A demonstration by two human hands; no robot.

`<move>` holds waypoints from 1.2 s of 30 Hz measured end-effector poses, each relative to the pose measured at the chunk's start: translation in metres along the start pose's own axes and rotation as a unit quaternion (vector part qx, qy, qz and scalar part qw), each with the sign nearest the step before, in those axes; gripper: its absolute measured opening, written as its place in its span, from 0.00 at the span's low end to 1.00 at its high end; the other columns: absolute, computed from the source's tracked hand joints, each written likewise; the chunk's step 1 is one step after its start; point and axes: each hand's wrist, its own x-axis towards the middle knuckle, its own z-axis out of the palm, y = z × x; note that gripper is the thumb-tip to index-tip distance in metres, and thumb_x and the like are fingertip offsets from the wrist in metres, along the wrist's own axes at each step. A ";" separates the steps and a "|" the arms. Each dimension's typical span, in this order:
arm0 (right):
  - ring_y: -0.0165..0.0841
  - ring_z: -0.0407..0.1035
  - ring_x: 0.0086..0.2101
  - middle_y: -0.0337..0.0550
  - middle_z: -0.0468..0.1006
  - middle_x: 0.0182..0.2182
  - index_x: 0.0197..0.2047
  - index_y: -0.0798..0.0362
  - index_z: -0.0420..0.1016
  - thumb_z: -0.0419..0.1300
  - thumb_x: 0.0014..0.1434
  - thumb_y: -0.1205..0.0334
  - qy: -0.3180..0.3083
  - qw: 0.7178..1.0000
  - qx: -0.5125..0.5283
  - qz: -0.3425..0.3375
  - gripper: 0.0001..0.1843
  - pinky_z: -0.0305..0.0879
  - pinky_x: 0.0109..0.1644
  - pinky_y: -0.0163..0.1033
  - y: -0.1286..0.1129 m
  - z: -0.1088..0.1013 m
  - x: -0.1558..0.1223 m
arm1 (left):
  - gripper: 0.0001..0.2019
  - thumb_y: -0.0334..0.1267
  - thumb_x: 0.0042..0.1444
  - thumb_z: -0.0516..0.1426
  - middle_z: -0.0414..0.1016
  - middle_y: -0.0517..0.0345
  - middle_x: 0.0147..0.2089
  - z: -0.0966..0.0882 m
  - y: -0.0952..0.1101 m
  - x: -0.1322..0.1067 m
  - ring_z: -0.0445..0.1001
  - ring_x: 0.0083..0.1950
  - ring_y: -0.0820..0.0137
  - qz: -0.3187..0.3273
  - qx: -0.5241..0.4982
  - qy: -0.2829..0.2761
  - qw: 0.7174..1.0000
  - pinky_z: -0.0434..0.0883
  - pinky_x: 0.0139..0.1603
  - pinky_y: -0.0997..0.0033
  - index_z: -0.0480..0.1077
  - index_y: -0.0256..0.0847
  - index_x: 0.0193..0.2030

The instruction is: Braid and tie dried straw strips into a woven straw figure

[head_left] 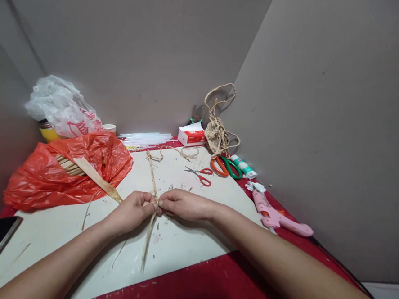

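Observation:
My left hand (134,211) and my right hand (183,204) meet over the white board (178,250), fingers pinched together. Both grip a thin straw strip (151,175) that runs from the far side of the board, between my fingertips, and down toward me. A flat wide strip (96,178) pokes out beside my left hand.
A red plastic bag (35,177) of strips lies at the left, a white bag (62,108) behind it. Twine bundle (217,132), small red scissors (201,174), orange-green scissors (225,166), a glue tube (243,166) and a pink glue gun (278,217) sit at the right. Grey walls enclose the table.

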 end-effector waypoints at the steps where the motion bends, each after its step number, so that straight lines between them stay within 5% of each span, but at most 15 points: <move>1: 0.23 0.52 0.21 0.33 0.60 0.18 0.24 0.57 0.65 0.49 0.59 0.63 -0.003 1.000 0.004 -0.002 0.14 0.49 0.26 0.31 0.002 0.000 0.001 | 0.12 0.41 0.53 0.52 0.65 0.62 0.24 0.000 0.000 0.000 0.57 0.25 0.77 0.004 0.016 0.001 1.000 0.56 0.28 0.77 0.69 0.35 0.28; 9: 0.22 0.46 0.16 0.31 0.55 0.13 0.19 0.55 0.59 0.50 0.54 0.65 0.045 0.989 0.137 0.023 0.14 0.43 0.21 0.31 0.011 0.015 0.006 | 0.10 0.38 0.52 0.48 0.66 0.61 0.24 0.004 0.004 -0.004 0.62 0.27 0.73 0.024 0.165 0.057 0.984 0.57 0.29 0.75 0.67 0.37 0.27; 13: 0.22 0.47 0.16 0.31 0.56 0.12 0.16 0.56 0.61 0.50 0.49 0.69 0.119 0.981 0.148 0.047 0.12 0.43 0.21 0.31 0.007 0.023 0.005 | 0.11 0.37 0.52 0.47 0.69 0.60 0.26 0.005 0.012 -0.007 0.63 0.28 0.73 0.011 0.114 0.022 0.993 0.59 0.29 0.76 0.69 0.37 0.29; 19: 0.22 0.46 0.15 0.30 0.56 0.10 0.17 0.57 0.66 0.51 0.47 0.69 0.189 0.961 0.184 0.083 0.09 0.40 0.19 0.32 0.005 0.032 0.004 | 0.10 0.39 0.55 0.44 0.59 0.66 0.15 0.014 0.013 -0.014 0.56 0.14 0.77 -0.066 0.015 -0.019 0.998 0.54 0.17 0.77 0.63 0.39 0.30; 28: 0.20 0.38 0.11 0.28 0.50 0.08 0.13 0.52 0.52 0.50 0.48 0.67 0.135 0.926 0.346 0.062 0.15 0.33 0.14 0.31 -0.008 0.043 0.000 | 0.15 0.44 0.59 0.43 0.68 0.63 0.20 0.036 -0.001 -0.017 0.65 0.17 0.75 -0.024 0.033 0.064 0.997 0.62 0.19 0.77 0.60 0.38 0.46; 36: 0.19 0.39 0.13 0.26 0.52 0.12 0.26 0.56 0.68 0.56 0.49 0.62 0.098 0.916 0.382 0.068 0.06 0.33 0.14 0.29 0.006 0.030 -0.005 | 0.28 0.51 0.55 0.50 0.67 0.64 0.19 0.005 0.013 -0.016 0.62 0.16 0.75 -0.120 0.005 -0.016 0.993 0.61 0.19 0.77 0.57 0.34 0.56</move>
